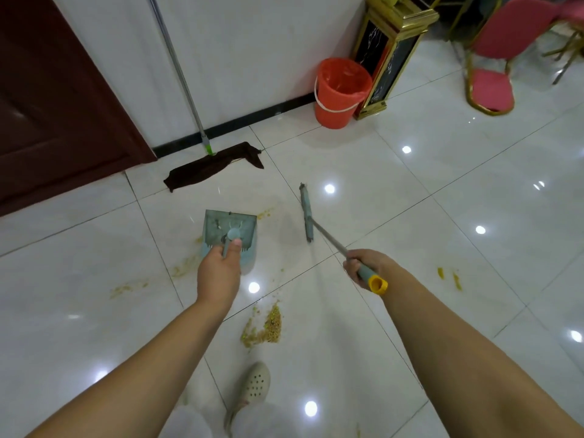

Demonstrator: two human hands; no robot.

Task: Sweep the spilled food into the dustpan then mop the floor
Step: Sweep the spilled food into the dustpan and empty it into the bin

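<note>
My left hand (pixel 219 273) grips the handle of a pale blue dustpan (pixel 229 230), which stands on the white tiled floor ahead of me. My right hand (pixel 363 268) grips the grey handle of a broom near its yellow end cap; the broom head (pixel 306 213) sits to the right of the dustpan, apart from it. A pile of yellowish spilled food (pixel 267 327) lies between my arms. Thinner smears (pixel 129 287) spread to the left, and small bits (pixel 448 278) lie to the right. A mop with a dark cloth (pixel 215 165) leans against the wall.
An orange bucket with a liner (pixel 339 93) stands by the wall, next to a black-and-gold stand (pixel 387 55). Pink chairs with gold frames (pixel 502 55) are at the far right. A dark red door (pixel 50 105) is at the left. My shoe (pixel 252 387) is near the pile.
</note>
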